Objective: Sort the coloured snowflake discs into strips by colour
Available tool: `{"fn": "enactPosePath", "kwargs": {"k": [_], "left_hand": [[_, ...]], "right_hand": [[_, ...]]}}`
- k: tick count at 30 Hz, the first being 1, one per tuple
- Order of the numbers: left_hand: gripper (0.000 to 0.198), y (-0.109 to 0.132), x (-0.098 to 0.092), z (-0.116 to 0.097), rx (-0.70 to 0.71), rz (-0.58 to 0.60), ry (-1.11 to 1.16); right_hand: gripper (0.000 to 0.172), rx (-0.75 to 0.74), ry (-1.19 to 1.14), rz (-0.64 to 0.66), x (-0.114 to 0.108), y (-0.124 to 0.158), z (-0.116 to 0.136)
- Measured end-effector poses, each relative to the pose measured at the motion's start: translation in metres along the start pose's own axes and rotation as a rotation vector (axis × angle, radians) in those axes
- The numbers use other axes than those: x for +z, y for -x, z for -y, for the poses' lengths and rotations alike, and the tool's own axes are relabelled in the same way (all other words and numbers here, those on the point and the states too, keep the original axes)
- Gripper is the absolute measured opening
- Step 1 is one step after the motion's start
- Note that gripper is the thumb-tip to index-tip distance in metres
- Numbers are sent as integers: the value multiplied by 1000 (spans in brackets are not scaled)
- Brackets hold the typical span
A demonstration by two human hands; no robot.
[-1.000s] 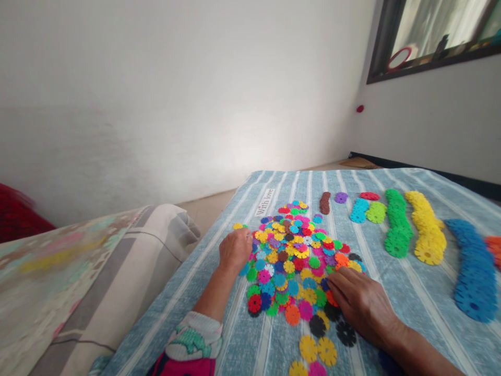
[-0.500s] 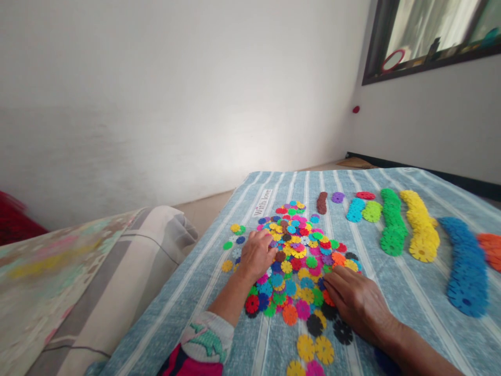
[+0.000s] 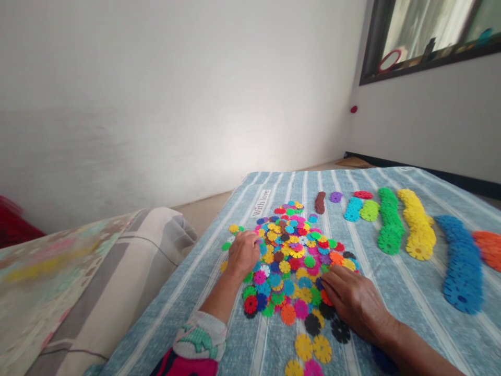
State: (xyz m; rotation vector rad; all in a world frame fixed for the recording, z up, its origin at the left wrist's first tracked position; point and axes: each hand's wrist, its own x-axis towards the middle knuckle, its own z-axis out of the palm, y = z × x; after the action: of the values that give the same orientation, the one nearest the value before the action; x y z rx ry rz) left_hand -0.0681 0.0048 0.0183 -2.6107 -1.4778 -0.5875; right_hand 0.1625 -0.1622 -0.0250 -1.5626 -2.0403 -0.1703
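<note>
A heap of notched plastic discs (image 3: 293, 250) in many colours spreads over the striped cloth (image 3: 188, 292). At the heap's left edge is my left hand (image 3: 243, 253), its fingers curled down; what they hold, if anything, is hidden. My right hand (image 3: 354, 295) rests at the right edge, fingers pressed together beside dark blue and orange discs, their tips partly hidden. Just below it lies a black disc (image 3: 340, 330). Several yellow discs (image 3: 303, 347) and a pink one (image 3: 313, 367) lie nearer to me.
Sorted rows of one colour lie on the right: green discs (image 3: 390, 222), yellow discs (image 3: 417, 224), blue discs (image 3: 462, 266) and orange discs (image 3: 487, 245). Smaller brown (image 3: 320, 202), purple (image 3: 335, 197) and light blue groups (image 3: 353, 209) lie farther back. A padded cover (image 3: 152, 245) is at left.
My left hand has moved a little left, toward the heap's outer edge, uncovering some discs. My right hand stays nearly in place. The whole view has shifted slightly.
</note>
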Motion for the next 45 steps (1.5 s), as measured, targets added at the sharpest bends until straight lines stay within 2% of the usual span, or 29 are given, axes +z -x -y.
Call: {"fn": "enactPosePath", "kwargs": {"k": [4,11,16,20,27,30,34,37,41,43,45], "left_hand": [[27,2,-3,-1,-68,5,-60],[24,0,7,-12,52,-75,-44],[21,-6,8,-25,26,-22,-91],[21,-10,9,-26,-24,25,-89],[14,-17,21,-17,-116,42,25],[11,-18,26,-16,-166,1,117],[7,-18,29,-15,-160,-83,208],[10,-18,25,-12,-171,-123,275],[13,-18,12,-6,-227,-169,352],[15,-16,4,-5,-238,-114,453],[16,-13,-2,-6,-209,-10,588]], "right_hand": [[24,5,2,8,1,0,-1],[23,-1,0,-3,1,0,-1],[23,0,-2,6,0,0,0],[23,-8,-16,-9,-1,-1,1],[21,-8,-27,-5,-1,-2,1],[21,-14,-24,-11,-1,-1,1],[21,-18,-33,-21,-1,-1,1],[21,-23,-41,-26,-2,-2,1],[21,-20,-34,-31,-1,-2,1],[21,-10,-26,-22,0,-2,0],[21,0,-20,-12,0,-2,0]]}}
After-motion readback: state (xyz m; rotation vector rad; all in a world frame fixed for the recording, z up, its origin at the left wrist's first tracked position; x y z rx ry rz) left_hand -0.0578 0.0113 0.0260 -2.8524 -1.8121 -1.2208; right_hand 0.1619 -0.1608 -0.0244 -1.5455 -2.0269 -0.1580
